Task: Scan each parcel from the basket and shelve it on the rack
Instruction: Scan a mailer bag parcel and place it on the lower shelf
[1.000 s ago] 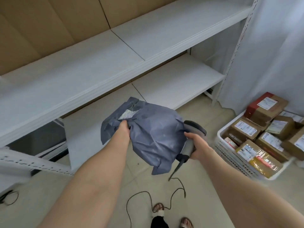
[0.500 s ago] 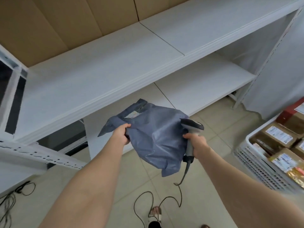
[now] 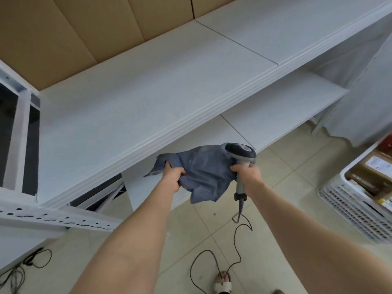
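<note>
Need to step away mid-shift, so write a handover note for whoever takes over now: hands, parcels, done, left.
Left hand grips the grey parcel by its upper edge, in front of the rack.
Right hand grips the scanner by its handle, head beside the parcel.
Basket on the floor at right holds boxed parcels.
Done: this parcel is out of the basket; scanned or not, cannot tell.
Left: shelve it, then scan and shelve the rest.
</note>
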`<state>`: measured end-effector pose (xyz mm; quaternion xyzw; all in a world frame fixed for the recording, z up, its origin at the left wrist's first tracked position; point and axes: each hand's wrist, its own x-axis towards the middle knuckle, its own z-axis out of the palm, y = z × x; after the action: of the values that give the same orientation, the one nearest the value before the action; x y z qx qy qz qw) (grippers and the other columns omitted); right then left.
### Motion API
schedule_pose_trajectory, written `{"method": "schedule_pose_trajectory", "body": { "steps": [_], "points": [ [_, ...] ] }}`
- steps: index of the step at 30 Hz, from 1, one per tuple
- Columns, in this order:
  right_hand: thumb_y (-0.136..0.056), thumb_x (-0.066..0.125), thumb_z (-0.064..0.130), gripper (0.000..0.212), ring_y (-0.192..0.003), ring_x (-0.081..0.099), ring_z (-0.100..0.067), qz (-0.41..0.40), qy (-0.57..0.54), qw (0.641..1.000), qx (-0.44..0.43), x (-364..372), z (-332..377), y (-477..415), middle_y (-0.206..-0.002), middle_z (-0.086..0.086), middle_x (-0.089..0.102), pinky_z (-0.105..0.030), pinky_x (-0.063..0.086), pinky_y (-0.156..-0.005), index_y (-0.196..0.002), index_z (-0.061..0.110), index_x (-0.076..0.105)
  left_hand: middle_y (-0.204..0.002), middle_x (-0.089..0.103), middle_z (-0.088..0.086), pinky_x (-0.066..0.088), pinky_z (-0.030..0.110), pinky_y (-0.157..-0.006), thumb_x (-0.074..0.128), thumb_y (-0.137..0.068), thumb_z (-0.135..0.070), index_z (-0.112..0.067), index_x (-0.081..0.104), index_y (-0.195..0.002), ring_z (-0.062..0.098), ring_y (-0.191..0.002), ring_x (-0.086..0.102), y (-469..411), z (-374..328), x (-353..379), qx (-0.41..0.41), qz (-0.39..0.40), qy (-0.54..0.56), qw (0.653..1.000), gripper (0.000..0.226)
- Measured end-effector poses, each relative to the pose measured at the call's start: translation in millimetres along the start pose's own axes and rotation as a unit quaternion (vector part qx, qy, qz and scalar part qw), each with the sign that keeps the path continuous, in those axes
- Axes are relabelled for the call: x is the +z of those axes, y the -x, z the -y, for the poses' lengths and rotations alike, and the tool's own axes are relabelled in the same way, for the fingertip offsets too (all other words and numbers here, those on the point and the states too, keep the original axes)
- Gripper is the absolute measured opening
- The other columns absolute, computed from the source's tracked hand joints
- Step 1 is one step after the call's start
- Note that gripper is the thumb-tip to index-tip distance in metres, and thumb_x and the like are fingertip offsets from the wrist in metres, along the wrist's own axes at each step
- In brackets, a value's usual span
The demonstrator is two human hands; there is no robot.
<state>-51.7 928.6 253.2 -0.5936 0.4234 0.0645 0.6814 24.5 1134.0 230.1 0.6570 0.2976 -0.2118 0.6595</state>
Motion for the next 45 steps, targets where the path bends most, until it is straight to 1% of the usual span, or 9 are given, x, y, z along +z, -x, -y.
{"method": "schedule_pose_trajectory", "body": {
  "steps": [6, 13, 18, 20, 23, 30, 35, 41, 45],
  "points": [
    [-0.086, 0.064, 0.003, 0.022, -0.063, 0.05, -0.018, 0.015, 0.029, 0.999, -0.033, 26, -6, -12, -0.071, -0.005, 0.054, -0.029, 0.044, -0.061, -0.073, 0.014, 0.05, -0.119, 0.054, -0.003, 0.047, 0.037, -0.092, 0.039, -0.095, 0.0, -0.03, 0.038, -0.142, 0.02, -0.104, 0.053, 3, -9, -8, 0.125, -0.03, -0.115, 0.985, 0.056],
    [-0.083, 0.068, 0.003, 0.013, -0.065, 0.05, -0.016, 0.119, 0.067, 0.99, -0.039, 87, -38, -42, -0.075, -0.005, 0.055, -0.027, 0.042, -0.06, -0.088, 0.005, 0.056, -0.129, 0.053, 0.004, 0.043, 0.033, -0.098, 0.042, -0.094, 0.002, -0.018, 0.038, -0.144, 0.022, -0.115, 0.052, -45, -6, -69, 0.183, -0.123, -0.183, 0.958, 0.054],
    [-0.083, 0.065, -0.004, 0.022, -0.062, 0.047, -0.016, 0.197, 0.057, 0.979, -0.006, 146, -87, -75, -0.07, -0.005, 0.051, -0.027, 0.039, -0.056, -0.073, 0.01, 0.052, -0.143, 0.034, 0.022, 0.036, 0.04, -0.104, 0.052, -0.094, -0.009, -0.011, 0.024, -0.148, 0.036, -0.129, 0.041, -112, 24, -112, 0.057, -0.322, -0.29, 0.899, 0.061],
    [-0.084, 0.061, -0.01, 0.024, -0.062, 0.05, -0.015, 0.218, 0.018, 0.976, 0.021, 166, -111, -82, -0.071, -0.004, 0.052, -0.026, 0.041, -0.054, -0.075, 0.011, 0.052, -0.146, 0.029, 0.024, 0.038, 0.041, -0.105, 0.056, -0.088, -0.01, -0.017, 0.021, -0.149, 0.039, -0.131, 0.038, -132, 46, -116, 0.033, -0.288, -0.428, 0.856, 0.071],
    [-0.083, 0.062, -0.009, 0.022, -0.06, 0.053, -0.016, 0.224, 0.01, 0.973, 0.058, 185, -137, -93, -0.07, -0.006, 0.054, -0.025, 0.043, -0.052, -0.075, 0.01, 0.055, -0.155, 0.019, 0.016, 0.028, 0.039, -0.114, 0.058, -0.088, -0.012, -0.027, 0.012, -0.153, 0.033, -0.141, 0.027, -156, 79, -101, 0.035, -0.153, -0.504, 0.849, 0.081],
    [-0.08, 0.065, 0.002, 0.012, -0.078, 0.057, -0.024, 0.05, 0.004, 0.999, -0.004, 177, -147, -144, -0.085, -0.013, 0.062, -0.034, 0.047, -0.068, -0.077, 0.011, 0.058, -0.158, -0.017, 0.005, 0.017, 0.066, -0.109, 0.074, -0.074, -0.05, -0.046, -0.013, -0.146, 0.034, -0.146, -0.008, -176, 118, -56, 0.038, -0.03, -0.641, 0.766, 0.114],
    [-0.082, 0.061, -0.004, 0.011, -0.072, 0.053, -0.023, 0.021, -0.018, 1.0, 0.007, 171, -143, -170, -0.074, -0.005, 0.055, -0.04, 0.053, -0.074, -0.084, 0.006, 0.056, -0.16, -0.006, 0.003, 0.015, 0.071, -0.106, 0.041, -0.1, -0.025, -0.052, -0.007, -0.145, 0.032, -0.145, -0.003, -205, 118, -64, 0.028, -0.05, -0.689, 0.723, 0.071],
    [-0.085, 0.061, -0.003, 0.017, -0.075, 0.053, -0.02, 0.038, -0.031, 0.998, 0.031, 167, -139, -178, -0.082, -0.006, 0.055, -0.039, 0.053, -0.085, -0.098, 0.004, 0.055, -0.16, 0.002, 0.005, 0.01, 0.065, -0.111, 0.02, -0.104, -0.034, -0.032, 0.013, -0.151, 0.03, -0.146, 0.002, -219, 88, -98, -0.022, -0.143, -0.674, 0.724, 0.048],
    [-0.086, 0.06, -0.002, 0.017, -0.087, 0.054, -0.023, 0.043, -0.035, 0.998, 0.036, 167, -134, -171, -0.083, -0.004, 0.055, -0.035, 0.052, -0.084, -0.1, 0.006, 0.055, -0.158, 0.012, 0.004, 0.029, 0.053, -0.111, 0.043, -0.097, -0.023, -0.033, 0.023, -0.149, 0.029, -0.143, 0.021, -215, 69, -51, 0.181, -0.074, -0.647, 0.737, 0.056]
  ]
}}
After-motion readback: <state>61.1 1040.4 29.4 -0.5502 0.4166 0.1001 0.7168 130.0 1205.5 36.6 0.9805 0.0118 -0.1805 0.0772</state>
